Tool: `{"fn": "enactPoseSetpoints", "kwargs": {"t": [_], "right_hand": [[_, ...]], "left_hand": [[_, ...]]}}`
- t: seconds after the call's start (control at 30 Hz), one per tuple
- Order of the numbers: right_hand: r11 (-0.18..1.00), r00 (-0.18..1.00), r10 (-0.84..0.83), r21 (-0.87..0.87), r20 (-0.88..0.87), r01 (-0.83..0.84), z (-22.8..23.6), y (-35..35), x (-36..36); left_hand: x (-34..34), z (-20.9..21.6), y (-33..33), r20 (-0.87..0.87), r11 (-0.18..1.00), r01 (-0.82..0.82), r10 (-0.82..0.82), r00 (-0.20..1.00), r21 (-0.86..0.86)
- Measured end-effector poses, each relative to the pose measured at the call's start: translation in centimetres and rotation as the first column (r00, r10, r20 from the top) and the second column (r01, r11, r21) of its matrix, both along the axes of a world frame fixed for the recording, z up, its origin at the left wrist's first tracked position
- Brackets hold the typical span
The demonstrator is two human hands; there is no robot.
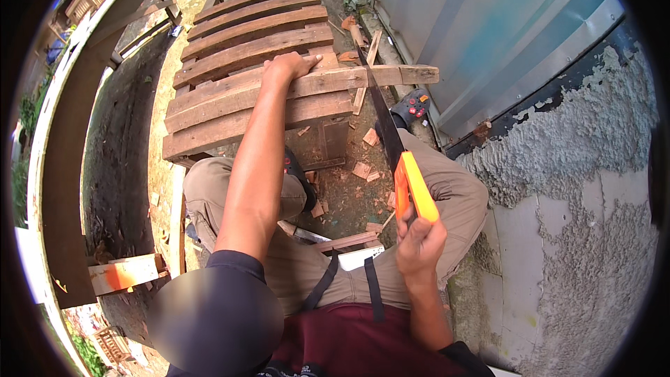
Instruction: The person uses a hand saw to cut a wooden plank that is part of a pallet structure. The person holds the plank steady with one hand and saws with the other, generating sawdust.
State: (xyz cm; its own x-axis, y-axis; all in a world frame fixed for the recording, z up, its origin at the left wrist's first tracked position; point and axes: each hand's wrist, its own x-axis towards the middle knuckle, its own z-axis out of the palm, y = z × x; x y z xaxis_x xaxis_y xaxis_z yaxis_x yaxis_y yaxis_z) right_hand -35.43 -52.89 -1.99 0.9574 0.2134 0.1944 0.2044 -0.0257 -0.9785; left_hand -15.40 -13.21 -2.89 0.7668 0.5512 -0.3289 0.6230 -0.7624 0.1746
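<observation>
A long, rough wooden plank [328, 82] lies across the near part of a slatted wooden frame [258, 45], its right end jutting past the slats. My left hand [289, 68] bears down on the plank from above, fingers curled over its far side. In my right hand [421, 246] is the handle of a hand saw [413, 185], yellow and orange with a dark blade. The blade slants up and away from me, meeting the plank to the right of the frame. Whether its teeth have cut into the wood, I cannot tell.
Offcuts and wood chips [361, 169] litter the ground between my legs and under the plank. A corrugated metal sheet [488, 28] and a rough grey wall [558, 188] stand close on the right. Left of me is a long wooden structure [66, 188], with a short block [125, 274] beside it.
</observation>
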Motion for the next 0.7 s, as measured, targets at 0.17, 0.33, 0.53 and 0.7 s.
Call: {"fn": "enactPoseSetpoints", "kwargs": {"t": [0.17, 0.33, 0.53, 0.7], "right_hand": [[0.973, 0.989, 0.015, -0.229, 0.145, 0.019, 3.0, 10.6, 14.7], [0.988, 0.985, 0.021, -0.154, 0.172, 0.005, 1.7, 11.6, 14.7], [0.985, 0.987, 0.02, -0.17, 0.16, 0.007, 1.7, 11.3, 14.5], [0.986, 0.978, -0.02, -0.156, 0.208, 0.053, 1.9, 11.9, 14.9]], "left_hand": [[-0.2, -0.3, 0.3, 0.026, 0.998, 0.048, -0.047, 0.999, -0.041], [-1.1, 0.7, 0.6, 0.164, 0.991, 0.046, -0.025, 0.986, -0.126], [-3.4, 3.2, -3.0, 0.25, 0.956, 0.294, -0.28, 0.927, -0.018], [-5.1, 1.4, -5.1, 0.521, 0.905, 0.165, -0.367, 0.77, 0.393]]}}
